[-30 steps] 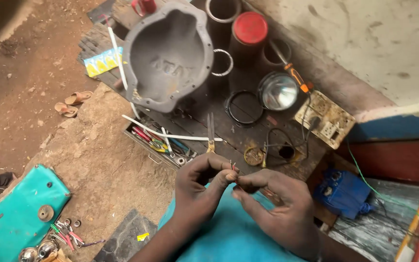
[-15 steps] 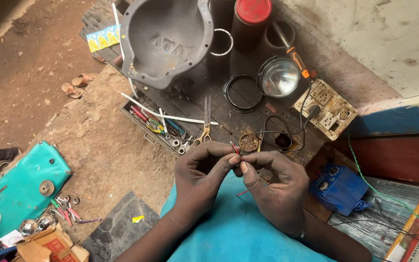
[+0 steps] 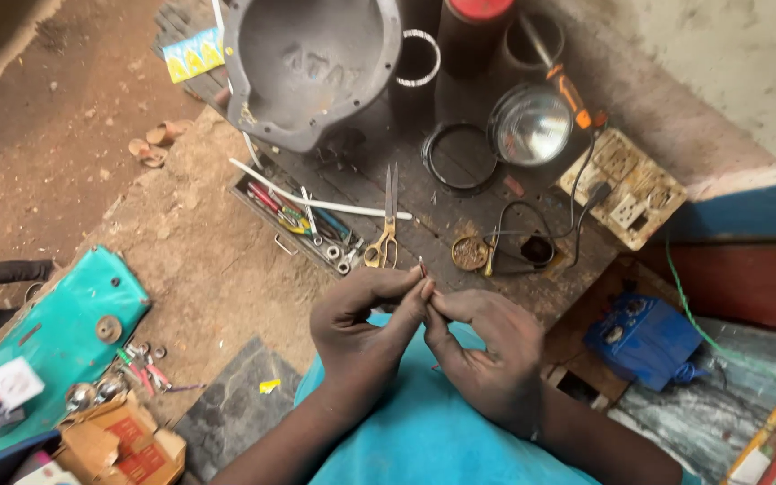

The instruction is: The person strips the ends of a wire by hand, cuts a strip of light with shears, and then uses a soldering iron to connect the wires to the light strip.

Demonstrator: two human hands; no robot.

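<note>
Dirt floor and dark workbench (image 3: 460, 224) below, cluttered. Thin wire end (image 3: 421, 266) pinched upright just above a turquoise lap, left hand (image 3: 361, 323) and right hand (image 3: 487, 355) touching, fingertips (image 3: 417, 292) closed narrowly on it. Seemingly mid-way: wire gripped and being worked, nothing joined to it as far as can be seen. Just beyond, yellow-handled scissors (image 3: 386, 224), small round tin (image 3: 471, 253), headlamp (image 3: 530, 124), socket board (image 3: 630, 184), grey metal housing (image 3: 312, 63). Against half a second ago: hands in near the same pinch, view shifted little.
</note>
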